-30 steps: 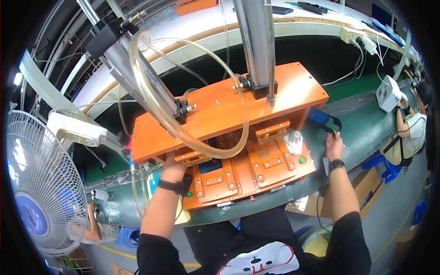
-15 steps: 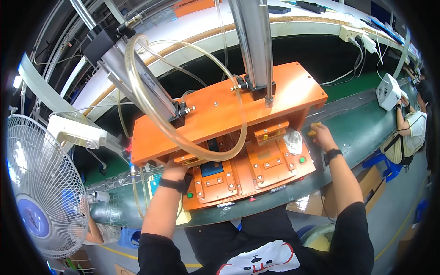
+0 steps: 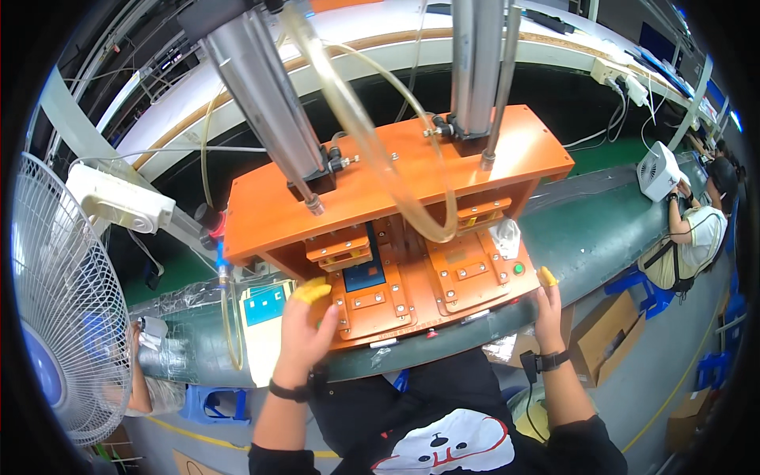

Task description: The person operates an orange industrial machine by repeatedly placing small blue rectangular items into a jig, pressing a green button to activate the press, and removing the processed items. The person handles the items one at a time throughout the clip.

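An orange two-station press (image 3: 372,190) stands before me, a metal cylinder above each station. In its left fixture lies a flat dark-blue panel (image 3: 365,273), partly under the orange press head. My left hand (image 3: 305,331) is beside the base's front left corner, thumb apart from the fingers, holding nothing; yellow finger covers are on its fingertips. My right hand (image 3: 548,310) is off the base's right corner near the green button (image 3: 518,268), fingers stretched upward and a yellow cover on one. The right fixture (image 3: 467,273) shows bare orange plates.
A crumpled white cloth or bag (image 3: 505,237) lies at the base's right end. Blue flat pieces (image 3: 265,305) rest on paper at left. A clear hose (image 3: 348,111) loops over the press. A fan (image 3: 71,317) stands left; a person (image 3: 697,214) sits at far right.
My left hand has come out from under the left press head to the front left corner. My right hand has moved nearer to me, its fingers now stretched. The whole view has shifted.
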The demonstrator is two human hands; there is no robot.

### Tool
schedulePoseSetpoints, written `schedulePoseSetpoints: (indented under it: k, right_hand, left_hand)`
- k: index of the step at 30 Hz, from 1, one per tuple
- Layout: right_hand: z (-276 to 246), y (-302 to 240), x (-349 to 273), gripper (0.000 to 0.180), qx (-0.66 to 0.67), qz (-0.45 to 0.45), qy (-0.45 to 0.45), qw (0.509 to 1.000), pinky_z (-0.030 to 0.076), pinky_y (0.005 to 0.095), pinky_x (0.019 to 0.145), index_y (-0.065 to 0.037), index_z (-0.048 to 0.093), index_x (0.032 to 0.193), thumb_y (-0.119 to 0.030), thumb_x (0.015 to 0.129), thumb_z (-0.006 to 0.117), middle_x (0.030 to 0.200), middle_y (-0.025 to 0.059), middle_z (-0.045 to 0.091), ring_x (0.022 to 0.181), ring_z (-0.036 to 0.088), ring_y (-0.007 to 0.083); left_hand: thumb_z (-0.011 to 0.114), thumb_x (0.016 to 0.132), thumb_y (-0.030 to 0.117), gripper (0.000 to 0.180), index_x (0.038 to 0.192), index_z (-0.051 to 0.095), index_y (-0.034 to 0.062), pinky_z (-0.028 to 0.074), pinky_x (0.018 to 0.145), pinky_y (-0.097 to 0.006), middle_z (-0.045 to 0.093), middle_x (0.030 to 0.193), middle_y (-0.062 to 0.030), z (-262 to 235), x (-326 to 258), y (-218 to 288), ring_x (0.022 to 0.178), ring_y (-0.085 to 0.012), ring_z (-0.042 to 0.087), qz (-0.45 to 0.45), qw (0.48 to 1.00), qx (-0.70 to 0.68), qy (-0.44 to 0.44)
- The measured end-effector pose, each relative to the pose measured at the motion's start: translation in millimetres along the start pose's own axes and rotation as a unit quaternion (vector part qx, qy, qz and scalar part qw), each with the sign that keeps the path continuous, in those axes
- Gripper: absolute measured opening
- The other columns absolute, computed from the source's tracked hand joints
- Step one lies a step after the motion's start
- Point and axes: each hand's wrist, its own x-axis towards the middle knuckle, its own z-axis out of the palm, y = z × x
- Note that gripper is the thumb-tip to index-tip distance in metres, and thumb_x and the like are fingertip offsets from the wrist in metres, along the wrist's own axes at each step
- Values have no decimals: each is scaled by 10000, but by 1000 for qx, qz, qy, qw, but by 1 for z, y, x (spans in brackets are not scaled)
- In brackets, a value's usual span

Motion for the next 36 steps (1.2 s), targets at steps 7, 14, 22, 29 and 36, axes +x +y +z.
schedulePoseSetpoints:
  k: [7, 14, 22, 29, 36]
  right_hand:
    - [50, -14, 35, 464, 70, -19, 52, 996, 457, 355, 1131, 11, 490, 1558, -169, 1132, 524, 1451, 140, 602, 1315, 584, 186]
    - [36, 11, 43, 442, 95, -28, 33, 994, 509, 308, 1032, 58, 569, 1448, -258, 1158, 467, 1283, 102, 682, 1158, 654, 153]
    - [55, -2, 40, 440, 123, -52, 44, 990, 527, 319, 999, 66, 593, 1392, -270, 1153, 441, 1281, 123, 705, 1129, 686, 184]
    - [37, 18, 46, 461, 111, -70, 47, 990, 505, 369, 1054, 68, 603, 1382, -289, 1146, 432, 1326, 148, 688, 1192, 667, 227]
    - [42, 13, 48, 498, 93, -93, 29, 991, 491, 385, 1085, 79, 576, 1425, -299, 1150, 404, 1390, 174, 657, 1248, 644, 234]
  left_hand:
    - [819, 871, 202, 561, 1369, 633, 21, 355, 1224, -549, 590, 1462, -210, 18, -40, -2, 1438, -436, 484, 17, 999, 1, 27]
    - [814, 885, 285, 588, 1398, 650, 48, 259, 1266, -627, 603, 1445, -178, 17, -22, -3, 1441, -434, 480, 33, 998, 33, -43]
    - [858, 833, 141, 511, 1307, 690, 52, 276, 1263, -620, 652, 1390, -155, 31, -31, -6, 1373, -407, 536, -9, 996, -82, 16]
    - [916, 786, 154, 439, 1166, 714, 69, 271, 1265, -614, 677, 1365, -140, 34, -32, -10, 1326, -386, 568, -18, 991, -123, 52]
    - [934, 756, 137, 448, 1143, 717, 76, 245, 1283, -604, 689, 1366, -144, 33, -34, -13, 1340, -379, 569, -24, 990, -128, 49]
